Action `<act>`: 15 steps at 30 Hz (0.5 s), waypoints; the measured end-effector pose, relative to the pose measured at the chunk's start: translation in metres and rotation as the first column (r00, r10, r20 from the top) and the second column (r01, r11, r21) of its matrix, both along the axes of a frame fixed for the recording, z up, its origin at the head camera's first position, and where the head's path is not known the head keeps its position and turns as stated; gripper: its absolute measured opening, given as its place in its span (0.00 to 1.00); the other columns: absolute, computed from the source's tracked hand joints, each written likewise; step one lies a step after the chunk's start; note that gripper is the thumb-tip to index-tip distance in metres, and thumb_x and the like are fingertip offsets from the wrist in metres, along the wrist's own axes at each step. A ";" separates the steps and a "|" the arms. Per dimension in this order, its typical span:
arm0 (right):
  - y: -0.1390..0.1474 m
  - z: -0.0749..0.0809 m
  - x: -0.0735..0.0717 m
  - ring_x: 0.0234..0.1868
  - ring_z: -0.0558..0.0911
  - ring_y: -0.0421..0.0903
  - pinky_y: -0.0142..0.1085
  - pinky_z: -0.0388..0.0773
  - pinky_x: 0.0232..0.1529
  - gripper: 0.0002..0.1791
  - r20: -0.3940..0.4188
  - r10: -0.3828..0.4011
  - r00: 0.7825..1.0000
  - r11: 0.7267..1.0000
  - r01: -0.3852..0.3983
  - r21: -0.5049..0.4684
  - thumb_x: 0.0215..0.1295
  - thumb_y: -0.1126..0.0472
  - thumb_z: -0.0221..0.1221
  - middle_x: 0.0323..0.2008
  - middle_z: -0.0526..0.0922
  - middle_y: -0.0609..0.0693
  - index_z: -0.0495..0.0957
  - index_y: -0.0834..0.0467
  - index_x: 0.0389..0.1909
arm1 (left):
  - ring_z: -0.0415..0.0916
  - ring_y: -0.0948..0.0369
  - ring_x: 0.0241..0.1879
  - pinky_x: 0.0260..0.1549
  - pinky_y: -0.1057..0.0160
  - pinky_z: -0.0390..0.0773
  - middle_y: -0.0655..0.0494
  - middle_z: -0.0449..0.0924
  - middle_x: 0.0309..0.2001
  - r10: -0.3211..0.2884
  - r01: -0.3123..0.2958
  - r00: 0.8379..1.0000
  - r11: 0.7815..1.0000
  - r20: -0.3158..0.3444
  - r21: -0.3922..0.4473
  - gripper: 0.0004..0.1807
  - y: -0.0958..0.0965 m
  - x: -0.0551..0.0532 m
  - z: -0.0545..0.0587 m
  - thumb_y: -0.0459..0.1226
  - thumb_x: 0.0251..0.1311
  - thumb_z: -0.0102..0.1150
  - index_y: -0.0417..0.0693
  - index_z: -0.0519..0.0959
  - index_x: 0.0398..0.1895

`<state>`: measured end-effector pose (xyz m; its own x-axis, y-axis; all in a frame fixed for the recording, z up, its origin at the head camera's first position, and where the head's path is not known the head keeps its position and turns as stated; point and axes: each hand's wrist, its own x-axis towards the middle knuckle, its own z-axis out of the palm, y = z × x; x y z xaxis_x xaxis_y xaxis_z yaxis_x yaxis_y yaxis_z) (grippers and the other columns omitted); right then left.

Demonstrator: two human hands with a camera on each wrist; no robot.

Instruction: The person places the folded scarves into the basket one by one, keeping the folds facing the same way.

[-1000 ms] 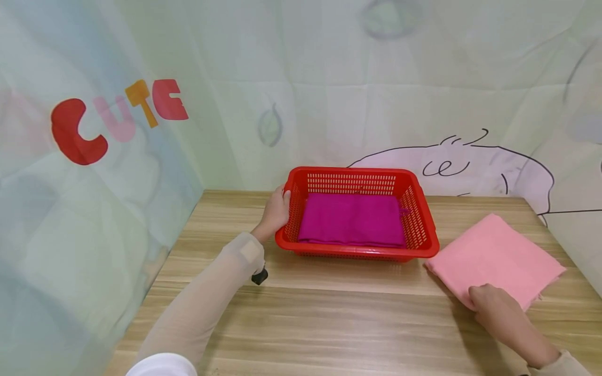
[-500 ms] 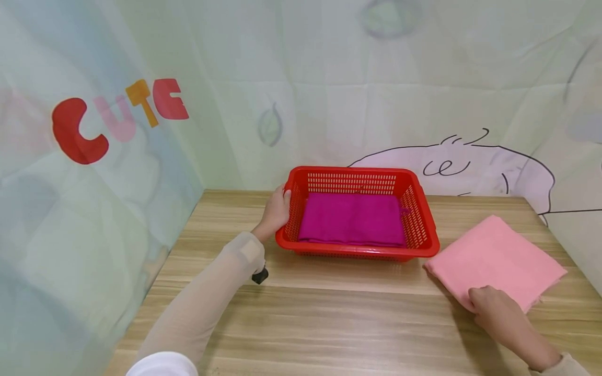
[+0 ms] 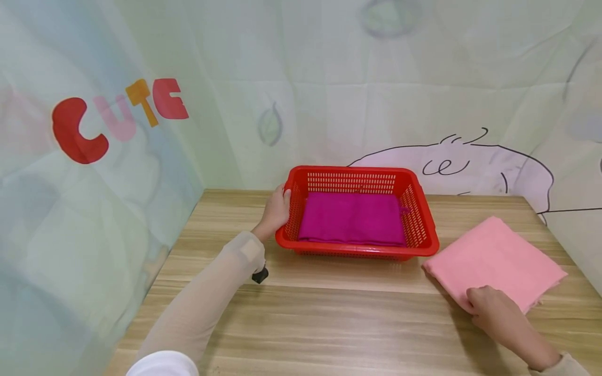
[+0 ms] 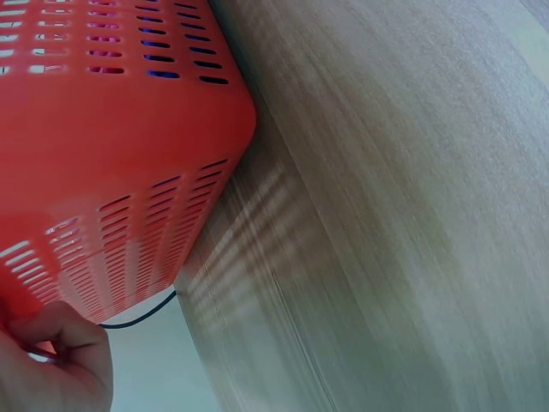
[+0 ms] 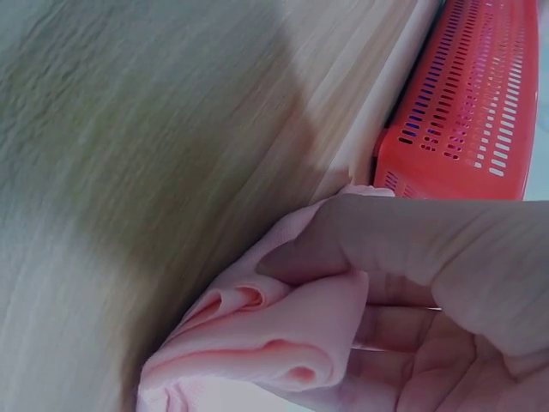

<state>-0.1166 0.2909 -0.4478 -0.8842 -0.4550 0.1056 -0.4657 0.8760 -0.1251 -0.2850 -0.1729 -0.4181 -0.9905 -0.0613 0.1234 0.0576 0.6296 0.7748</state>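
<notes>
My left hand (image 3: 275, 213) grips the left rim of a red plastic basket (image 3: 357, 251), and in the left wrist view its curled fingers (image 4: 73, 343) show at the basket's edge. Inside the basket lies a folded magenta cloth (image 3: 352, 219). To the right of the basket is a folded pink cloth (image 3: 498, 263). My right hand (image 3: 498, 316) pinches the near edge of this cloth. Seen from the right wrist, the thumb (image 5: 322, 245) presses on the layered folds of the pink cloth (image 5: 266, 335), with the other fingers behind them.
The wooden table (image 3: 329, 324) carries the basket and the pink cloth. A printed fabric backdrop (image 3: 282, 78) hangs behind and at the left, bearing the letters CUTE. A dark thin cord (image 4: 141, 318) shows past the basket in the left wrist view.
The right hand and the near edge of the pink cloth have shifted very slightly left. The left hand and the basket hold nearly still.
</notes>
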 end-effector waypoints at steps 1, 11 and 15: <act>0.000 0.000 0.000 0.21 0.65 0.41 0.36 0.65 0.20 0.27 0.002 0.001 1.000 1.000 -0.001 -0.004 0.30 0.76 0.72 0.18 0.64 0.43 0.62 0.53 0.19 | 0.79 0.49 0.40 0.41 0.52 0.83 0.38 0.78 0.46 0.000 0.000 1.000 1.000 0.000 -0.001 0.23 0.000 0.000 0.000 0.38 0.80 0.36 0.33 0.62 0.70; -0.004 -0.001 0.002 0.21 0.64 0.41 0.35 0.64 0.20 0.26 0.030 -0.017 0.999 1.000 0.017 -0.014 0.31 0.76 0.69 0.18 0.62 0.43 0.61 0.51 0.19 | 0.79 0.49 0.39 0.40 0.53 0.83 0.39 0.77 0.45 -0.003 0.003 1.000 1.000 0.009 0.014 0.22 0.000 -0.001 -0.001 0.38 0.80 0.37 0.34 0.64 0.68; -0.005 -0.001 0.003 0.21 0.63 0.41 0.35 0.64 0.20 0.27 0.011 -0.003 1.000 1.000 0.003 -0.018 0.30 0.76 0.69 0.18 0.62 0.42 0.61 0.51 0.19 | 0.79 0.49 0.40 0.41 0.53 0.83 0.38 0.77 0.46 -0.002 0.002 1.000 1.000 0.007 0.013 0.22 0.001 -0.001 0.000 0.37 0.80 0.37 0.34 0.63 0.69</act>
